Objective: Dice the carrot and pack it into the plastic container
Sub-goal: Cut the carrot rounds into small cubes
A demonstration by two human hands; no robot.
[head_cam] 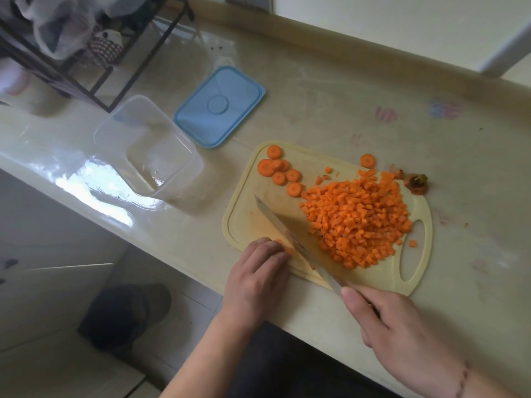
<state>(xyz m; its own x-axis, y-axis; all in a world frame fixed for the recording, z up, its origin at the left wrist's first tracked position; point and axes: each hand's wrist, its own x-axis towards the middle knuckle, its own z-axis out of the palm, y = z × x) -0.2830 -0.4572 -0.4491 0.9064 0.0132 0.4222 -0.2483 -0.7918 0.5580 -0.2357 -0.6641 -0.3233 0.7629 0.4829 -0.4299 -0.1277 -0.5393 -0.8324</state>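
Gripping the handle of a long steel kitchen knife (290, 239), the right hand (399, 331) has its fingers curled round it and angles the blade across the near left part of the pale yellow plastic cutting board (244, 214). The left hand (258, 274) rests at the board's near edge with its fingers bent over a small piece of orange carrot (283, 247), pinning it right beside the blade. A wide heap of diced carrot cubes (359, 219) covers the middle and right of the board, reaching towards its oval handle hole. Several round carrot slices (280, 170) lie at the far left corner, with one more slice near the far edge. The trimmed carrot top (416, 183) sits just off the board's far right corner on the glossy beige worktop (330, 110). To the left of the board stands the clear rectangular plastic container (149, 150), holding no carrot, and beyond it lies its blue rectangular lid (219, 106), flat on the worktop. A black wire rack (94, 67) stands at the far left.
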